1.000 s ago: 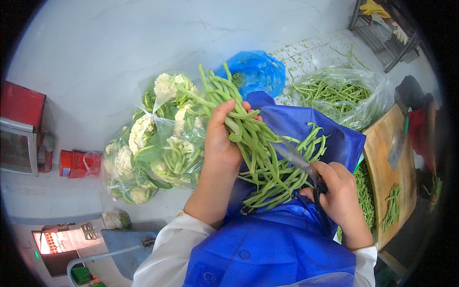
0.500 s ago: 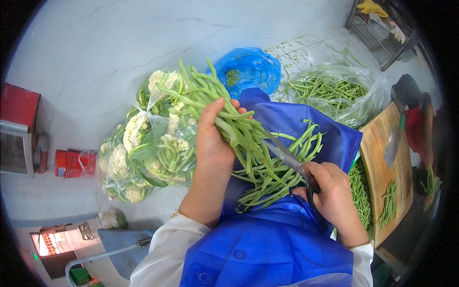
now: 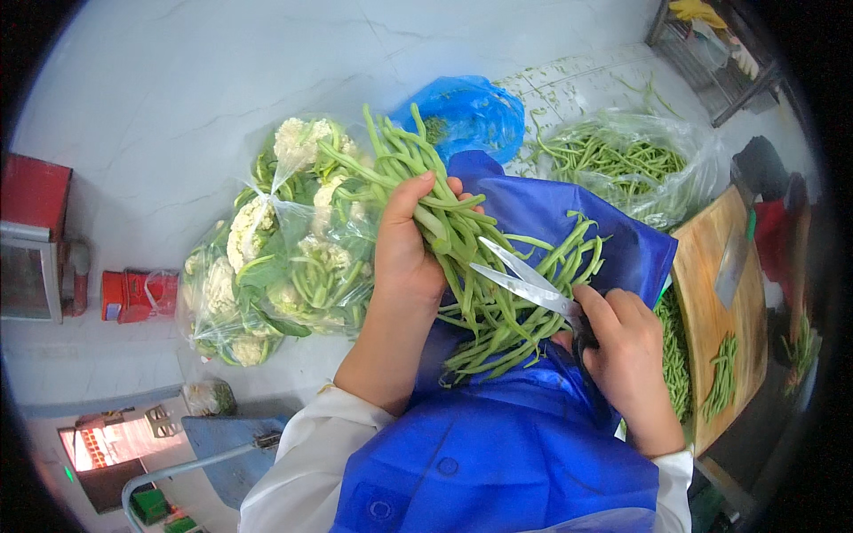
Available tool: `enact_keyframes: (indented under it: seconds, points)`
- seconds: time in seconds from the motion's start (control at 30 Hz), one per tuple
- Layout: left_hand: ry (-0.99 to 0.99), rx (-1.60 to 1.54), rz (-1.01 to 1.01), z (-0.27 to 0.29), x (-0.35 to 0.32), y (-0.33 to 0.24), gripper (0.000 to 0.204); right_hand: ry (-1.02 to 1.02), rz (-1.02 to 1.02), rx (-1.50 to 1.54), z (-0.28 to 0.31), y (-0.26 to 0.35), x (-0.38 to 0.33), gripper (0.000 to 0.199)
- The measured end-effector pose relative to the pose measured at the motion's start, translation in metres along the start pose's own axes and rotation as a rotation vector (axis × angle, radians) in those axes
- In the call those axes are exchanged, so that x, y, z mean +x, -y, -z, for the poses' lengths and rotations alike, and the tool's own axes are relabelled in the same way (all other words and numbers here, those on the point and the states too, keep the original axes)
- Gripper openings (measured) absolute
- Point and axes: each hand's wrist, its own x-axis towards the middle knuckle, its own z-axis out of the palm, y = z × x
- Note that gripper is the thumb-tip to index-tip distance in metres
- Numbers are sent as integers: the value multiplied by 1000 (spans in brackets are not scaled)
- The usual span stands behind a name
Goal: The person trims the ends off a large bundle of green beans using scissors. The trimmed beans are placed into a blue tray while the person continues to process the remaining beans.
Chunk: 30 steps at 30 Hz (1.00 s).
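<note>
A thick bunch of green beans [image 3: 404,164] is gripped in my left hand [image 3: 410,240], its tips pointing up and away and its other ends hanging to the lower right. My right hand [image 3: 626,346] is closed round the dark handles of a pair of scissors [image 3: 533,291]. The silver blades are spread apart, with their points beside the hanging bean ends. More loose green beans [image 3: 498,355] lie on the blue apron [image 3: 498,444] over my lap, just under the blades.
Clear bags of cauliflower [image 3: 253,231] stand on the left. Beyond my lap are a blue plastic bag [image 3: 480,120] with trimmings and a clear bag of beans [image 3: 622,164]. A wooden cutting board [image 3: 711,266] with a cleaver [image 3: 732,266] is on the right. Bean scraps litter the tiled floor [image 3: 569,80].
The scissors' blades have gone from nearly together to wide apart. My left hand and its bunch have shifted slightly right.
</note>
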Motion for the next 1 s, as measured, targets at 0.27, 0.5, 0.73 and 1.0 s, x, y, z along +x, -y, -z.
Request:
enact_keyframes:
  seconds: [0.27,0.5,0.73,1.0]
  points:
    - [-84,115,-57,-18,-13,3,23,40,44,188,-24,-3,-10,34]
    - [-62,88,-37,-3,2,-6,25,11,-93,420,-24,-9,-36,48]
    - [-61,74,-180,-6,2,-11,29,-13,-38,175,-20,1,-43,74]
    - [-113,83,-206,-12,-9,-13,27,-157,28,289,-41,4,-38,51]
